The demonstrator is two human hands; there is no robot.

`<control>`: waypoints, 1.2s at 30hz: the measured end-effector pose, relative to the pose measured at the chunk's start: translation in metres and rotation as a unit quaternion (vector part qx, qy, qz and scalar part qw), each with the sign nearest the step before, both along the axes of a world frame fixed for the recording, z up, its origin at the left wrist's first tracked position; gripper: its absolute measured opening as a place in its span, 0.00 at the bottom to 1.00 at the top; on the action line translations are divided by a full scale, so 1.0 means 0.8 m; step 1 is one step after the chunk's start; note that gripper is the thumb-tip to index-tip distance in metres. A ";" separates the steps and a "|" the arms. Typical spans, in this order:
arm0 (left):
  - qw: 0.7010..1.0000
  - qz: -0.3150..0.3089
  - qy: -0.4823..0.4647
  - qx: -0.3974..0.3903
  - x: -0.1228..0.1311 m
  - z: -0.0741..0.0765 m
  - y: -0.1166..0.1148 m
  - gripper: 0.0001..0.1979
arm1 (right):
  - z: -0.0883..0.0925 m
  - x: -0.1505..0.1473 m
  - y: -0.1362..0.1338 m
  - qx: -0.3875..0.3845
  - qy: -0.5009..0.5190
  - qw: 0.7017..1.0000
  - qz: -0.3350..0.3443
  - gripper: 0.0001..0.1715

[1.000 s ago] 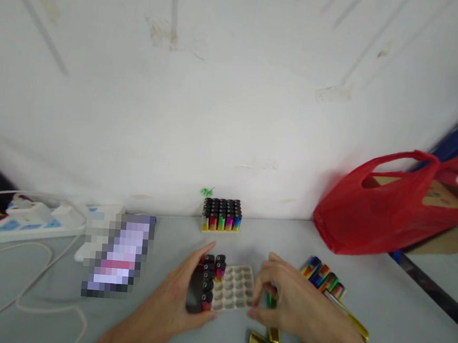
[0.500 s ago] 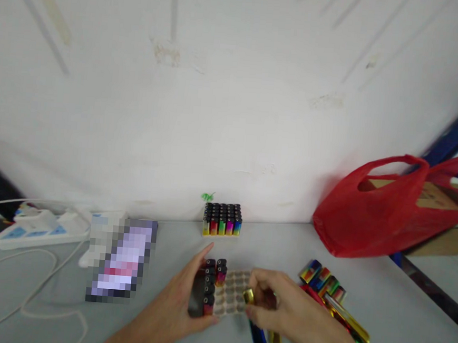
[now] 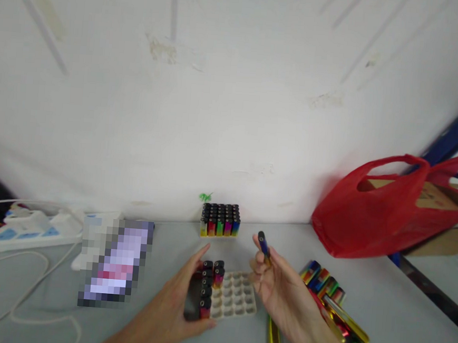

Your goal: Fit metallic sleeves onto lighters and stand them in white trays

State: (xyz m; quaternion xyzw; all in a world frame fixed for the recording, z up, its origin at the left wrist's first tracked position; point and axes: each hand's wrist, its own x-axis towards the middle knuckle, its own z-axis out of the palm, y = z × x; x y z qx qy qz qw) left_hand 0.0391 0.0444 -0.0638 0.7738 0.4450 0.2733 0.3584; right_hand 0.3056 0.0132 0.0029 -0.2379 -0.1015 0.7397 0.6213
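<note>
The right hand [image 3: 279, 289] is lifted off the bench [image 3: 153, 324] with its fingers pinched round a single lighter [image 3: 263, 246], dark blue with a gold end, held nearly upright above the tray [image 3: 234, 301]. Just to the left of that hand, the left hand [image 3: 181, 305] is clasped against the near left edge of the pale tray, thumb up beside the black-capped lighters [image 3: 208, 286] that fill its left column or two; the other pockets in the tray sit bare. To the right of the right hand lies a loose heap of shiny coloured lighters [image 3: 330, 301], and one gold lighter [image 3: 273, 338] lies flat just under the wrist. Beyond both hands, against the wall, stands a full pack of lighters [image 3: 220, 219]. Well off to the right sits a red plastic bag [image 3: 384, 210]; far to the left, a white power strip [image 3: 30, 224] with its cable.
</note>
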 end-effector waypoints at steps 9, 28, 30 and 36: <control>1.000 -0.007 -0.008 -0.010 -0.004 -0.013 0.005 0.67 | 0.007 -0.023 -0.022 0.058 -0.098 0.990 0.082 0.20; 1.000 0.010 -0.001 0.007 -0.003 -0.010 0.002 0.65 | -0.018 -0.036 -0.016 -0.031 -0.174 0.975 0.138 0.41; 1.000 0.009 0.003 0.007 -0.004 -0.010 0.001 0.65 | -0.018 -0.038 -0.016 -0.035 -0.180 0.974 0.133 0.42; 1.000 0.008 0.001 0.013 -0.006 -0.011 0.001 0.65 | -0.015 -0.037 -0.016 -0.031 -0.204 0.968 0.142 0.46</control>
